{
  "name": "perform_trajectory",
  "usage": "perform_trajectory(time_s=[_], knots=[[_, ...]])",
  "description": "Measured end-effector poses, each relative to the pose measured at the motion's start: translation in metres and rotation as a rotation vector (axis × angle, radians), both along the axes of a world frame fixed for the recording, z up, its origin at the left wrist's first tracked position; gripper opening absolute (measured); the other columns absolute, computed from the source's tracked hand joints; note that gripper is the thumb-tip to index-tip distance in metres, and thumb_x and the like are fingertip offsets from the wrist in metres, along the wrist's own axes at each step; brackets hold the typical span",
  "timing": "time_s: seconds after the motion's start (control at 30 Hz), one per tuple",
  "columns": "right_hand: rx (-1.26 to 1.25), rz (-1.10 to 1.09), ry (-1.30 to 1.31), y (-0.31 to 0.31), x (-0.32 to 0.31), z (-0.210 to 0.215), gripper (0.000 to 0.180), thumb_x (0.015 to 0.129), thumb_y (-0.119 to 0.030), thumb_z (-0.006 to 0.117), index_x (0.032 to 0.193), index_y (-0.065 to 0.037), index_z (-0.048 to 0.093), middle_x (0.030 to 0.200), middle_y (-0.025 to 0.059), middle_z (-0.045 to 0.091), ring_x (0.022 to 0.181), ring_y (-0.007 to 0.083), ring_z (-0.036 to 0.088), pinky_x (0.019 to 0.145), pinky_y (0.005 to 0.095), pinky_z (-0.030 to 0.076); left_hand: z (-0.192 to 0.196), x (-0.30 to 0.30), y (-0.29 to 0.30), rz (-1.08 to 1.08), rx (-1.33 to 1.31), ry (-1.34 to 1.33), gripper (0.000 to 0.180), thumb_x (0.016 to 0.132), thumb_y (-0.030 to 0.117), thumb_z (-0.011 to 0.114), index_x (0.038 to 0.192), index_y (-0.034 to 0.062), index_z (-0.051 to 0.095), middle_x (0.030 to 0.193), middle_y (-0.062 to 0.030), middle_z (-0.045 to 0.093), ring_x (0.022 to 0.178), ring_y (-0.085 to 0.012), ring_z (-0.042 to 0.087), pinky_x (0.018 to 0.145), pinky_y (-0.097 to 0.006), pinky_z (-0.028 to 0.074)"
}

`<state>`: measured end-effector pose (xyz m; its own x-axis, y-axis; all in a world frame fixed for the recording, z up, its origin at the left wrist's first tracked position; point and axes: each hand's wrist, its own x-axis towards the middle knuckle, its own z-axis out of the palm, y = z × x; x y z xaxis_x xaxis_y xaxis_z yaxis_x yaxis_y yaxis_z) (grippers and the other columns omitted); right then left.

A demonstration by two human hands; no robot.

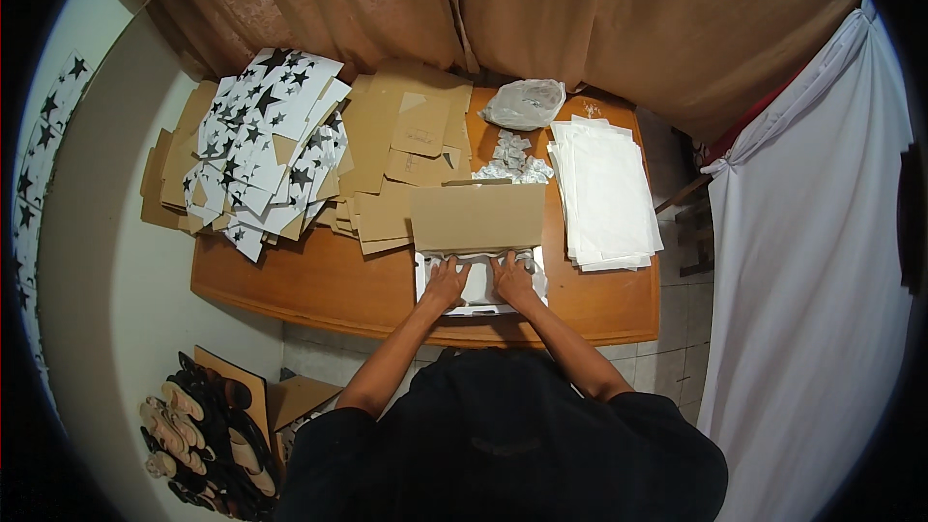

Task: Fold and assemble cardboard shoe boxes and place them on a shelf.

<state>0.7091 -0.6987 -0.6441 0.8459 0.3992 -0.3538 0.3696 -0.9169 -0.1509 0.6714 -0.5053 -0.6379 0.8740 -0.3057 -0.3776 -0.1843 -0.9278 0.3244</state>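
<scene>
Wooden table point(599, 314) supports an open box point(478, 217) around the fingers. Left hand point(447, 284) and right hand point(513, 282) touch white paper point(480, 285) inside, fingers extended; pinch indeterminable. Judged light, stiff box, soft paper; hold box sides outboard of fingers.
</scene>
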Motion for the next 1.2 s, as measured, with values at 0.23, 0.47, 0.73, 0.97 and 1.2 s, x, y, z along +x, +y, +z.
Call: perform_trajectory(time_s=[0.23,0.47,0.73,0.97,1.2], knots=[[0.067,-0.027,0.157,-0.004,0.003,-0.026,0.057,0.097,-0.017,0.052,0.152,-0.015,0.04,0.144,0.0322,0.036,0.124,0.0557,0.048,0.09,0.0562,0.056,-0.003,0.005,0.004,0.021,0.055,0.075,0.112,0.06,0.025,0.097,0.153,0.0113,0.035,0.151,-0.0261,0.034,0.139,-0.0454,0.037,0.112,-0.06,0.036],[-0.098,-0.018,0.131,-0.001,0.002,-0.012,0.063,0.097,-0.018,0.054,0.156,-0.02,0.033,0.155,0.0249,0.028,0.136,0.0559,0.036,0.093,0.0541,0.056,-0.015,0.004,0.003,0.079,0.012,0.037,0.116,0.055,0.019,0.098,0.152,0.0125,0.036,0.149,-0.0237,0.035,0.135,-0.0456,0.039,0.105,-0.059,0.041],[-0.067,-0.079,0.16,0.004,-0.005,-0.01,0.066,0.096,-0.018,0.054,0.157,-0.02,0.031,0.156,0.0256,0.027,0.135,0.0558,0.034,0.093,0.0636,0.053,-0.022,0.006,0.001,0.109,0.02,0.005,0.117,0.051,0.015,0.098,0.151,0.0147,0.036,0.144,-0.0209,0.037,0.133,-0.0452,0.038,0.103,-0.06,0.041],[-0.088,-0.037,0.151,0.005,-0.011,-0.017,0.059,0.097,-0.02,0.051,0.153,-0.013,0.035,0.15,0.0327,0.035,0.128,0.0619,0.041,0.089,0.069,0.051,-0.015,0.013,0.001,0.113,0.05,0.125,0.111,0.059,0.015,0.096,0.151,0.0117,0.033,0.147,-0.023,0.035,0.135,-0.0473,0.038,0.104,-0.056,0.043],[0.362,-0.023,0.191,-0.018,0.014,0.052,0.034,0.093,-0.009,0.055,0.127,-0.004,0.057,0.123,0.0308,0.058,0.112,0.0494,0.06,0.092,0.0517,0.054,0.048,0.021,0.025,0.147,-0.504,0.046,0.04,0.093,0.015,0.068,0.127,-0.0039,0.057,0.122,-0.0238,0.066,0.111,-0.0364,0.066,0.098,-0.044,0.052]])
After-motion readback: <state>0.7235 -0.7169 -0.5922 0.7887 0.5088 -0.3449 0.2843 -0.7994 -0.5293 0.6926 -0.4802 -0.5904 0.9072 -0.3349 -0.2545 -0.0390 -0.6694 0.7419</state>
